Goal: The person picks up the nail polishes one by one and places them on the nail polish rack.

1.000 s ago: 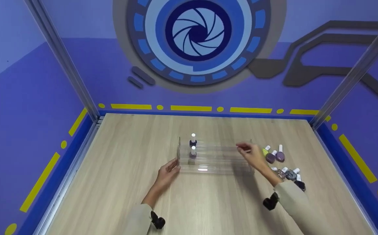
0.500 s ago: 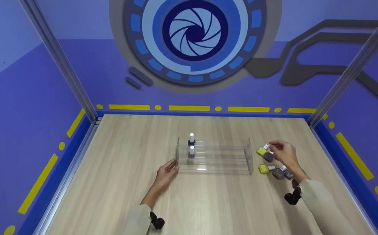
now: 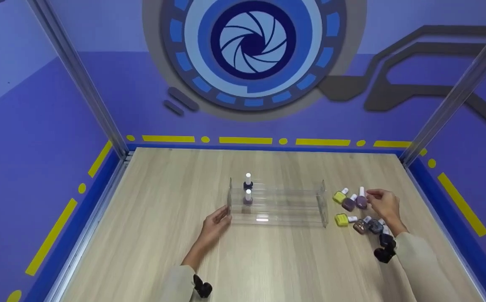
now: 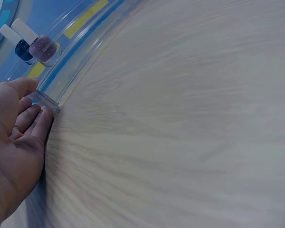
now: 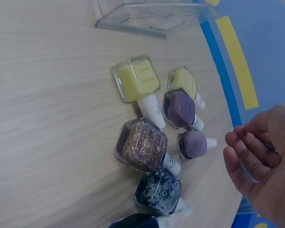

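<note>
A clear acrylic display rack [image 3: 285, 205] stands on the table. On its left side, a dark nail polish bottle [image 3: 248, 184] and a mauve nail polish bottle [image 3: 248, 200] stand upright on separate tiers, white caps up. My left hand [image 3: 215, 224] grips the rack's left end, thumb and fingers at its lower corner [image 4: 48, 100]. To the right of the rack, my right hand [image 3: 385, 205] is beside a lighter purple nail polish bottle [image 3: 361, 201]. In the right wrist view, the fingers are loosely bent, hold nothing and sit just apart from that bottle's white cap [image 5: 211, 143].
Around the right hand lie two yellow bottles [image 5: 140, 78], a darker purple one [image 5: 180, 109], a glittery brown one [image 5: 143, 146], a speckled grey one [image 5: 159, 191] and a black one [image 5: 135, 222]. Blue-purple panels [image 3: 243, 121] border the wooden table [image 3: 176, 176].
My right hand has moved right, from over the rack's right end to beside the lighter purple bottle. The left hand stays at the rack's left end.
</note>
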`<state>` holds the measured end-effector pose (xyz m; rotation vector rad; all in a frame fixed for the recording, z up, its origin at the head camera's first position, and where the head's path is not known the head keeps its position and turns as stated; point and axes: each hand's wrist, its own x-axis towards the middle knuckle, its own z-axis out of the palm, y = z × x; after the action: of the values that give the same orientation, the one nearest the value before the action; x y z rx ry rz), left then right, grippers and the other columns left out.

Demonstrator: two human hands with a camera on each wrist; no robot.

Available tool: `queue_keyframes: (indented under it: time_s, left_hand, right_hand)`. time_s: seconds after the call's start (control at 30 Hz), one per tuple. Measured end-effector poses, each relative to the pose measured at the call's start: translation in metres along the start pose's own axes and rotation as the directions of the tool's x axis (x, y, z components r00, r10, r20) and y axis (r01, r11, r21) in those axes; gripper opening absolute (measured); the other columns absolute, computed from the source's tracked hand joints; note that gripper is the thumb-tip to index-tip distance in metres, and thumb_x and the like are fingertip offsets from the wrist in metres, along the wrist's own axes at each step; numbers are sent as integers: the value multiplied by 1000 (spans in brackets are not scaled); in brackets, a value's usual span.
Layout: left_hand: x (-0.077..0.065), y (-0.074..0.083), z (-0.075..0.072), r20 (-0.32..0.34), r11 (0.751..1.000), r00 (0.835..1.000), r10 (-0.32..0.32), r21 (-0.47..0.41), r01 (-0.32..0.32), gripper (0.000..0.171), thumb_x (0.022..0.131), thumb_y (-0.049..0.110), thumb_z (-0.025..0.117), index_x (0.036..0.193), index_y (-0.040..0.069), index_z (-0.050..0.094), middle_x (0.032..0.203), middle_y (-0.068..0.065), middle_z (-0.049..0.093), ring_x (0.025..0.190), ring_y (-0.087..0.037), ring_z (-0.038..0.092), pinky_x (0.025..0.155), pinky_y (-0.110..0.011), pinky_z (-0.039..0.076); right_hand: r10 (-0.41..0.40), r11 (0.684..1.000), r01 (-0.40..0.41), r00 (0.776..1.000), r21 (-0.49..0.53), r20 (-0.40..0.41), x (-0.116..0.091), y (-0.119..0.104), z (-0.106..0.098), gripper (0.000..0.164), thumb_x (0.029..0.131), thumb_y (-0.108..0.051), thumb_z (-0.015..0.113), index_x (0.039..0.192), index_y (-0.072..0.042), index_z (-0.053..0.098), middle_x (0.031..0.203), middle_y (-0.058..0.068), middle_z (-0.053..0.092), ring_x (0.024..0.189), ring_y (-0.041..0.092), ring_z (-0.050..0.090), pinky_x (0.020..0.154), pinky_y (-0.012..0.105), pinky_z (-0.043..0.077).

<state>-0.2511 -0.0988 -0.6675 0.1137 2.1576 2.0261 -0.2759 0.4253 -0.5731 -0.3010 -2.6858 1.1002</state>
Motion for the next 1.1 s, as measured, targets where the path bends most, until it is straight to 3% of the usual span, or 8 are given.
queue_keyframes:
  time_s: [0.1, 0.23, 0.37, 0.5, 0.7, 1.1]
  left_hand:
    - [-1, -1, 0, -4, 1000, 1000, 2, 6, -2, 57, 106, 22, 57, 155, 1, 39, 160, -23, 40, 152, -40, 35, 124, -43, 38]
    - [2, 0, -1, -1, 999, 1000, 18, 30, -18, 56, 106, 22, 57, 155, 0, 39, 160, -23, 40, 151, -40, 35, 124, -44, 37]
    - [2, 0, -4, -4, 999, 1000, 29, 33, -29, 55, 106, 21, 56, 154, -1, 40, 159, -24, 41, 151, -41, 36, 124, -44, 36]
    - [1, -1, -3, -8, 999, 999, 34, 12, -34, 54, 106, 18, 57, 153, -2, 41, 159, -25, 42, 151, -41, 36, 125, -44, 34]
    - [-2, -4, 1, -1, 999, 1000, 29, 16, -29, 56, 106, 19, 57, 153, -4, 39, 159, -26, 41, 150, -42, 36, 125, -43, 36]
    - [0, 0, 0, -14, 999, 999, 32, 19, -32, 56, 106, 20, 58, 153, -4, 39, 158, -26, 42, 150, -42, 38, 125, -45, 35]
  right_hand:
    - [17, 999, -20, 998, -49, -54, 1, 9, 3, 26, 91, -2, 61, 110, 12, 71, 96, 28, 75, 70, 5, 63, 60, 12, 46]
    - [30, 995, -40, 993, -93, -110, 9, 19, 10, 28, 88, -3, 60, 110, 11, 71, 98, 28, 74, 81, 27, 68, 76, 29, 50]
    - [80, 994, -86, 992, -63, -101, 13, 29, 22, 33, 91, -5, 58, 116, 15, 66, 105, 33, 70, 98, 46, 66, 89, 49, 52]
    - [130, 990, -131, 991, -43, -33, 16, 38, 30, 42, 100, -12, 50, 129, 19, 55, 120, 39, 62, 113, 52, 60, 102, 59, 49]
    - [158, 986, -151, 982, -70, 107, 21, 43, 32, 56, 108, -22, 36, 142, 23, 38, 134, 45, 50, 128, 56, 50, 114, 63, 41]
    - [230, 973, -221, 962, -71, 148, 28, 39, 33, 52, 104, -18, 45, 138, 21, 46, 134, 41, 53, 124, 53, 54, 106, 61, 50]
